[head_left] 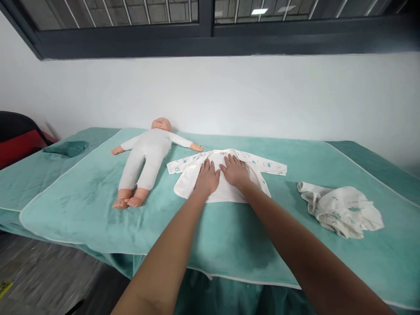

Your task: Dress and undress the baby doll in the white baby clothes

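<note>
There is one left hand (207, 179) and one right hand (235, 172), two in all; one doll (147, 144), with two arms (181, 140) and two legs (148, 170); one spread shirt (226, 195) and one crumpled garment (346, 210), again two; one white-edged green cover (95, 197); one dark window frame (131, 45); one wall (229, 96).

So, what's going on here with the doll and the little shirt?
A person has the left hand and right hand resting flat on a little white shirt. The shirt is spread out on a green cover, its sleeves stretched to both sides. The doll lies on its back to the left, and a crumpled white garment with a print lies off to the right.
</note>
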The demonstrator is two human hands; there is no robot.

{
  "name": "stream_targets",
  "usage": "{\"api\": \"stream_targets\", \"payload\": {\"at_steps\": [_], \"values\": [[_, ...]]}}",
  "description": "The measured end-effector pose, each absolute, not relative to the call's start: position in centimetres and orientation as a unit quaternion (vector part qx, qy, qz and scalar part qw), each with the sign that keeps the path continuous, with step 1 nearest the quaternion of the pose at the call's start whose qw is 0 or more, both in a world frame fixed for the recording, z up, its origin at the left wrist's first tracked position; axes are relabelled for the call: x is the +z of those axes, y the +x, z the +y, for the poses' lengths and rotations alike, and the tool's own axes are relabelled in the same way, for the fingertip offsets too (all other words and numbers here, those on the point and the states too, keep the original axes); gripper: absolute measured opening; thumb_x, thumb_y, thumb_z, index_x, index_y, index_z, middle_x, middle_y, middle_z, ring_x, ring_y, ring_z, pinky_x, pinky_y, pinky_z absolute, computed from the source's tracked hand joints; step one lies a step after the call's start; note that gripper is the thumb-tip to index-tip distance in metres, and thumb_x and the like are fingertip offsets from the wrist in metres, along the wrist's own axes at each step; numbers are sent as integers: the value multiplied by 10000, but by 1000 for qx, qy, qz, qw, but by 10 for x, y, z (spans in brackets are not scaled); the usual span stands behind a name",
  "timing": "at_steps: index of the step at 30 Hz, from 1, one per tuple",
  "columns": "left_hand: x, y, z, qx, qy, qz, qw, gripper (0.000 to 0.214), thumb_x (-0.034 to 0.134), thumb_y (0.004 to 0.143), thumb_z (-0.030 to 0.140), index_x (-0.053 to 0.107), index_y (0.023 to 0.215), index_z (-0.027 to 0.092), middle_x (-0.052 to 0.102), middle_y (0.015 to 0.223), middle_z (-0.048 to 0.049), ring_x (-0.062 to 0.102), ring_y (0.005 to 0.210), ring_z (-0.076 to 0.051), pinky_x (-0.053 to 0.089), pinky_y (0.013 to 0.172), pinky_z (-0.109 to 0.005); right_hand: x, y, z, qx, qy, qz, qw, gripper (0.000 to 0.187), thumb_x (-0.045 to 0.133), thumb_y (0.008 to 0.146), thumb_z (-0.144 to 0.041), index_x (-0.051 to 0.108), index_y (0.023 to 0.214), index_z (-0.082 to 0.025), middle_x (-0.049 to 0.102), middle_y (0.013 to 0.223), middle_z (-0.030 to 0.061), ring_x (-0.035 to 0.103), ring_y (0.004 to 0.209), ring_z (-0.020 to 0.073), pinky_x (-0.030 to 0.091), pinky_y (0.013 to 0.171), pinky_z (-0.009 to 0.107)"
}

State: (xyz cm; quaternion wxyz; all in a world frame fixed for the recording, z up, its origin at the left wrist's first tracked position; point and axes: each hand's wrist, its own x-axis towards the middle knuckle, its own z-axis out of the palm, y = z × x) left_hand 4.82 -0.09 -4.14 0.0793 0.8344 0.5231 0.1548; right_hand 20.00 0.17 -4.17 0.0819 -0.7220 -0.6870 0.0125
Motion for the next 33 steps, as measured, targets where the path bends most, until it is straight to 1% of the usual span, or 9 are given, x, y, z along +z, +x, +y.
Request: {"api": "stream_targets", "payload": {"at_steps": [7,10,13,17,21,25,28,30,33], "values": [[-47,34,-21,174,852,490,67,622,258,1041,369,356,1495,-45,307,1585,-256,186,1527,-296,187,1263,-445,-44,194,-17,8,-738,-671,64,695,146,1010,-549,245,1592,-182,162,1674,62,167,1534,289,134,1222,526],[-47,29,-28,176,855,482,71,602,256,1043,373,364,1510,8,331,1585,-230,197,1524,-301,206,1254,-466,-44,191,-25,13,-744,-666,52,706,129,1002,-572,220,1600,-208,135,1680,47,130,1540,310,119,1215,562],[-48,24,-35,178,857,477,74,578,260,1045,382,373,1523,79,307,1606,-197,193,1524,-310,220,1245,-491,-44,188,-34,20,-747,-663,45,723,114,992,-598,203,1604,-223,114,1684,38,97,1543,329,104,1210,586],[-51,20,-42,190,857,472,77,558,274,1045,399,380,1528,140,289,1621,-157,183,1530,-300,226,1241,-524,-43,184,-46,28,-750,-660,35,740,89,984,-619,177,1609,-234,92,1688,35,61,1547,325,94,1209,595],[-53,18,-46,185,857,474,83,570,267,1043,421,377,1529,143,279,1625,-155,184,1530,-306,244,1233,-533,-39,181,-57,33,-750,-660,25,731,91,988,-610,163,1611,-233,79,1687,39,47,1550,309,84,1210,593],[-52,15,-51,175,854,483,84,566,268,1043,423,381,1529,157,263,1633,-151,181,1530,-312,248,1227,-527,-37,178,-66,38,-747,-663,43,720,134,995,-595,192,1607,-218,93,1684,50,63,1550,315,71,1211,595],[-52,13,-55,174,854,484,82,563,269,1042,425,389,1527,164,257,1634,-156,195,1526,-322,257,1220,-526,-41,177,-75,46,-738,-670,71,706,186,1002,-575,238,1596,-197,129,1679,69,82,1547,319,72,1214,588],[-51,13,-57,175,854,483,81,563,265,1041,429,394,1525,172,260,1634,-154,203,1523,-325,263,1217,-521,-44,181,-80,64,-710,-690,121,689,284,989,-574,336,1561,-193,209,1664,81,135,1539,317,98,1219,567],[-49,13,-59,176,850,490,75,555,268,1041,416,406,1521,175,279,1629,-153,218,1521,-315,248,1227,-499,-43,202,-84,97,-662,-701,248,582,435,939,-553,542,1414,-235,463,1547,72,378,1445,263,266,1198,454]]}}
